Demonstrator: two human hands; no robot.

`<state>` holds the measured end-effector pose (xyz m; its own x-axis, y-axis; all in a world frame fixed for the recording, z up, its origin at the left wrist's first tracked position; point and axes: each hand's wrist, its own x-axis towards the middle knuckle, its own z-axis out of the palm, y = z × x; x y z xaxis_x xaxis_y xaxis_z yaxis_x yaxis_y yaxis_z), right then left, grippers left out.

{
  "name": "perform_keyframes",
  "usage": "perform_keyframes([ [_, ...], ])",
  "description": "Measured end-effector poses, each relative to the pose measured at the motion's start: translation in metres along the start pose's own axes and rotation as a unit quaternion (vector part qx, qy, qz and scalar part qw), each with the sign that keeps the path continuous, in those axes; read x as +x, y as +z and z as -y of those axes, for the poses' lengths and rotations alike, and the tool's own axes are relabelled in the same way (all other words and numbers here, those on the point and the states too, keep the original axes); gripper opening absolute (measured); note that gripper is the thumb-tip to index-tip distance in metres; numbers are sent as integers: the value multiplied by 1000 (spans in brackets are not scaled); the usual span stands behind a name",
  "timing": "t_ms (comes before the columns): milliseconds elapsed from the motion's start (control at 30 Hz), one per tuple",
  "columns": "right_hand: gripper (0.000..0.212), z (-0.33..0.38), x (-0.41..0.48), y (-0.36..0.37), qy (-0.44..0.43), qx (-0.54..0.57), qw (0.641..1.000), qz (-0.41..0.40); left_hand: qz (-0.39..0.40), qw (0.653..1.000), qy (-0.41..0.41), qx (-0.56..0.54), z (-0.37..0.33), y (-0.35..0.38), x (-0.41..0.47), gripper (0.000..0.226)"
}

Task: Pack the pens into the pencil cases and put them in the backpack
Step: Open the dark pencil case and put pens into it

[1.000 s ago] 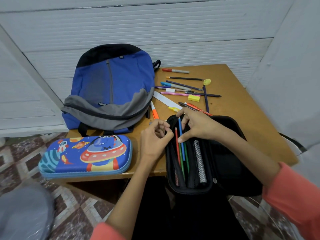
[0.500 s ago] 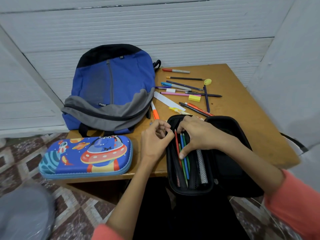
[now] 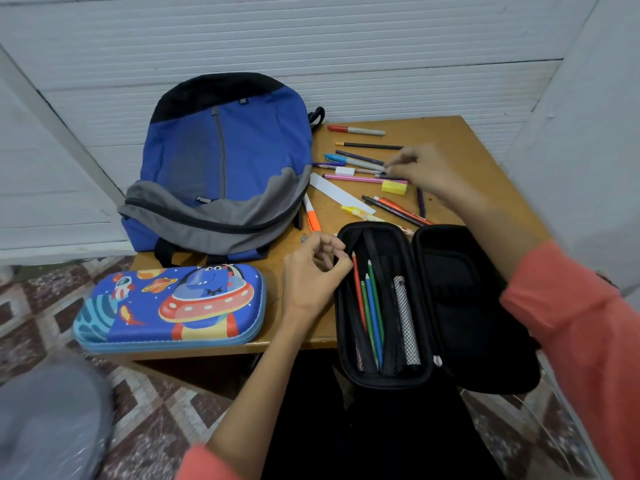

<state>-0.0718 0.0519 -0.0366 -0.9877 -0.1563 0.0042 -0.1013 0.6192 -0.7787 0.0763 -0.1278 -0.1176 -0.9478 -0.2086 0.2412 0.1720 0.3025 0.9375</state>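
Head view: right hand [image 3: 427, 171] out over the scattered loose pens [image 3: 360, 161] at the far side of the wooden table [image 3: 485, 188], fingertips narrowed, nothing visibly gripped. Pens lying lengthwise left-right, just left of those fingers. Left hand [image 3: 311, 275] curled, pinching the rim of the open black zip pencil case [image 3: 384, 306], farther off.

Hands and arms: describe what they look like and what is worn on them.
Both hands, left hand and right hand, are bare: no gloves, rings or watch visible. The forearms are uncovered, with salmon-pink sleeves pushed up towards the elbows.
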Motion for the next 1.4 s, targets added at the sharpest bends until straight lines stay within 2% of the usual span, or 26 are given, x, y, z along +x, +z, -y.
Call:
perform_keyframes([
  [100,21,-13,47,-5,22,-117,989,-93,-5,1000,3,1,-1,0,0,16],
  [167,31,-20,70,-7,16,-240,964,-111,-6,1000,4,-2,0,0,1,16],
  [233,37,-27,88,-7,11,-336,937,-92,-6,1000,4,-5,1,1,1,17],
  [367,41,-43,113,1,37,-388,920,-51,-9,1000,8,-10,3,1,2,14],
  [567,25,-64,120,10,26,-393,912,-115,-8,1000,19,-10,3,1,2,15],
  [700,23,-67,115,13,3,-397,904,-160,-13,1000,16,-8,1,1,1,12],
  [767,25,-59,112,12,-7,-324,926,-195,-9,1000,14,-7,0,1,1,13],
  [867,12,-36,101,7,-34,-31,977,-208,-11,1000,11,-5,-1,1,1,12],
  [900,7,-27,94,4,-49,74,974,-210,-10,1000,9,-4,0,1,1,11],
  [967,14,-7,79,-4,-81,231,944,-219,-8,1000,7,-10,0,1,1,11],
  [1067,6,14,54,-14,-126,365,902,-193,-6,1000,7,-15,-1,1,0,14],
  [1167,15,30,23,-18,-142,406,892,-138,-6,1000,10,-18,0,1,0,12],
  [1267,26,34,-15,-10,-91,356,930,-29,-2,1000,10,-15,0,0,0,12],
  [1400,25,24,-53,14,-39,241,966,85,-3,1000,8,2,1,0,1,9],
])
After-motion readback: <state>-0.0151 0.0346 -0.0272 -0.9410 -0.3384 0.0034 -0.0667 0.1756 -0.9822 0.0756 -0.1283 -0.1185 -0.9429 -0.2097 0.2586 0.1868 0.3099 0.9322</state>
